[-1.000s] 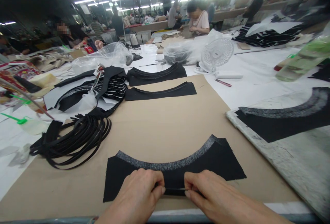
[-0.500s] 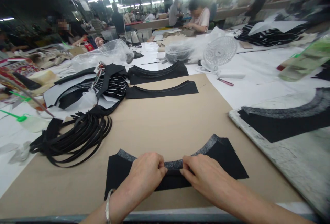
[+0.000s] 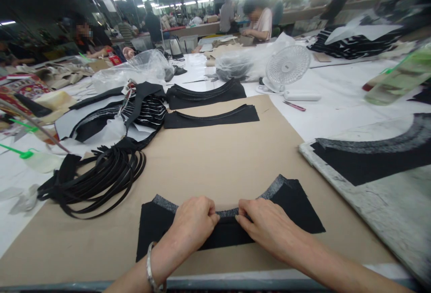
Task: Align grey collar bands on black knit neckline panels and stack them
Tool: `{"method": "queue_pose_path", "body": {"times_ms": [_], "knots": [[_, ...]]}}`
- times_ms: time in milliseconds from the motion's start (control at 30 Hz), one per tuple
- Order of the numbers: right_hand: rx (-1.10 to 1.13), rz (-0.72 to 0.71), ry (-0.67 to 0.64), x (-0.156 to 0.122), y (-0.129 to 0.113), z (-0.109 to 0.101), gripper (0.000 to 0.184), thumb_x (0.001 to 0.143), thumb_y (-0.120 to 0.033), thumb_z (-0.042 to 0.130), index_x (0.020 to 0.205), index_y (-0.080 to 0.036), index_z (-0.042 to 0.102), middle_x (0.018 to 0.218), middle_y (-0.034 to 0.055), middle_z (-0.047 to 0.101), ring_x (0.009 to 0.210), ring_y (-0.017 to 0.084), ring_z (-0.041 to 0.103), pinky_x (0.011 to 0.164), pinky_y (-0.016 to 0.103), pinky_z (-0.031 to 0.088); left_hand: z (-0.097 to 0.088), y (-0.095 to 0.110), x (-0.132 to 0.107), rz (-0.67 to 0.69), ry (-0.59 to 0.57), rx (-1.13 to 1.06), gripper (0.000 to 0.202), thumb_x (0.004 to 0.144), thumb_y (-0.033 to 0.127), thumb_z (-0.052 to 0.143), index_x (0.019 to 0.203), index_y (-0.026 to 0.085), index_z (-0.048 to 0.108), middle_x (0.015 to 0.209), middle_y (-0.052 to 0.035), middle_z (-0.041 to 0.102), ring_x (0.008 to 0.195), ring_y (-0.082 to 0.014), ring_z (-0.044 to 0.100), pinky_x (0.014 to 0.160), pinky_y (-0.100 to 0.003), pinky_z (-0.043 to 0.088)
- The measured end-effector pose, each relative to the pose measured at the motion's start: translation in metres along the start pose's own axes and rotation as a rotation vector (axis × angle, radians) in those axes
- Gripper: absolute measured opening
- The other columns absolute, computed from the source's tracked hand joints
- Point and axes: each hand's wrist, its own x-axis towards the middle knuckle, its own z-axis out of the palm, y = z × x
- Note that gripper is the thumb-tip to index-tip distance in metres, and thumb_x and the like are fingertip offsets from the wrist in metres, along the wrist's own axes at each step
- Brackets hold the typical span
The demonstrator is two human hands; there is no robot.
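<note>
A black fabric piece [image 3: 232,234] with a concave upper edge lies on the brown paper sheet [image 3: 215,162] right in front of me. Along that curve runs a speckled grey strip [image 3: 274,187], narrowest between my hands. My left hand [image 3: 195,223] pinches the curved edge left of its middle, thumb and fingers pressed together. Just to the right, my right hand [image 3: 262,221] grips the same edge in a like pinch. A short stretch of the folded edge shows between the two thumbs. Fingertips on the far side are partly hidden.
Black strips [image 3: 97,180] lie coiled at left, beside a green-tipped bottle [image 3: 42,160]. Curved black pieces [image 3: 210,117] sit at the far paper edge. At right is a pale board [image 3: 380,207] bearing another black piece [image 3: 357,162]. Behind stand a white fan [image 3: 288,68] and seated people.
Both hands have shifted slightly along the curved edge, and the grey strip between them looks narrower, with more black folded over it. The left wrist's bracelet has moved a little to the right.
</note>
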Motion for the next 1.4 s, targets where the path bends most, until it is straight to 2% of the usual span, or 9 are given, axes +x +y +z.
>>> {"method": "queue_pose_path", "body": {"times_ms": [133, 467, 967, 1167, 1400], "knots": [[-0.003, 0.002, 0.023, 0.001, 0.003, 0.001, 0.026, 0.089, -0.024, 0.043, 0.075, -0.018, 0.064, 0.068, 0.0071, 0.068, 0.067, 0.022, 0.066, 0.053, 0.028, 0.024, 0.002, 0.002, 0.002, 0.011, 0.003, 0.002, 0.02, 0.078, 0.027, 0.054, 0.071, 0.021, 0.071, 0.067, -0.0068, 0.07, 0.067, -0.0212, 0.063, 0.056, -0.027, 0.031], [-0.002, 0.035, -0.015, 0.005, 0.0, 0.002, 0.025, 0.089, -0.025, 0.045, 0.077, -0.017, 0.065, 0.072, 0.0083, 0.07, 0.07, 0.022, 0.067, 0.055, 0.028, 0.03, 0.007, 0.001, 0.004, -0.022, -0.001, 0.018, 0.018, 0.078, 0.028, 0.055, 0.069, 0.021, 0.069, 0.068, -0.0055, 0.071, 0.071, -0.0213, 0.065, 0.057, -0.027, 0.033], [-0.031, 0.032, -0.024, 0.007, 0.001, 0.006, 0.026, 0.089, -0.024, 0.043, 0.074, -0.018, 0.064, 0.072, 0.0091, 0.07, 0.07, 0.024, 0.067, 0.054, 0.029, 0.03, 0.013, 0.002, 0.003, -0.041, 0.041, 0.075, 0.018, 0.077, 0.028, 0.052, 0.069, 0.021, 0.067, 0.071, -0.0045, 0.071, 0.074, -0.0224, 0.068, 0.057, -0.028, 0.036], [-0.043, 0.02, -0.03, 0.008, 0.002, 0.008, 0.027, 0.09, -0.025, 0.042, 0.077, -0.017, 0.064, 0.074, 0.0107, 0.07, 0.072, 0.024, 0.068, 0.057, 0.029, 0.036, 0.016, 0.005, 0.002, -0.033, 0.064, 0.126, 0.021, 0.079, 0.027, 0.05, 0.069, 0.02, 0.067, 0.072, -0.0072, 0.072, 0.075, -0.0241, 0.069, 0.058, -0.029, 0.039], [-0.143, 0.03, -0.03, 0.008, -0.007, 0.005, 0.023, 0.09, -0.021, 0.044, 0.087, -0.015, 0.066, 0.08, 0.0135, 0.071, 0.077, 0.028, 0.07, 0.06, 0.03, 0.043, 0.018, 0.009, 0.001, -0.037, 0.07, 0.184, 0.024, 0.084, 0.027, 0.047, 0.074, 0.02, 0.068, 0.078, -0.0101, 0.073, 0.078, -0.0272, 0.07, 0.062, -0.033, 0.044]]}}
